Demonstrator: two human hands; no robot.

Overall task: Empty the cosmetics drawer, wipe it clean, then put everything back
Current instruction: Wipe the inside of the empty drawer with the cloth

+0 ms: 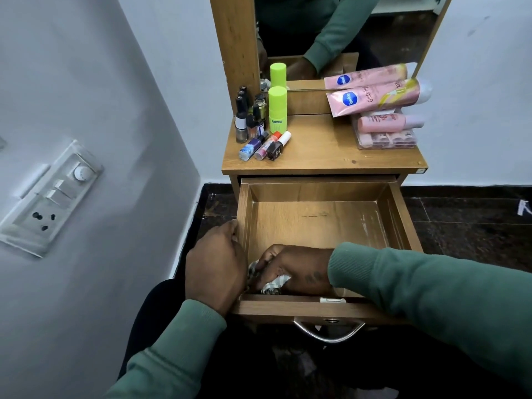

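Observation:
The wooden drawer point(322, 223) is pulled out and holds only a checked cloth point(273, 285) in its near left corner. My right hand point(293, 269) grips that cloth against the drawer floor. My left hand point(214, 266) holds the drawer's left wall, fingers curled over its rim. On the dresser top point(325, 151) stand nail polish bottles point(249, 116) and a lime green stick point(277, 109), with small tubes point(264, 145) lying in front. A pink Vaseline tube point(377, 96) lies on a pink bottle point(388, 122) and a clear case point(385, 139) at the right.
A mirror point(342, 33) rises behind the dresser top and reflects my sleeve. A white switch and socket panel point(49, 197) is on the wall at left. Dark tiled floor point(466, 223) surrounds the dresser. A metal handle point(328, 331) hangs on the drawer front.

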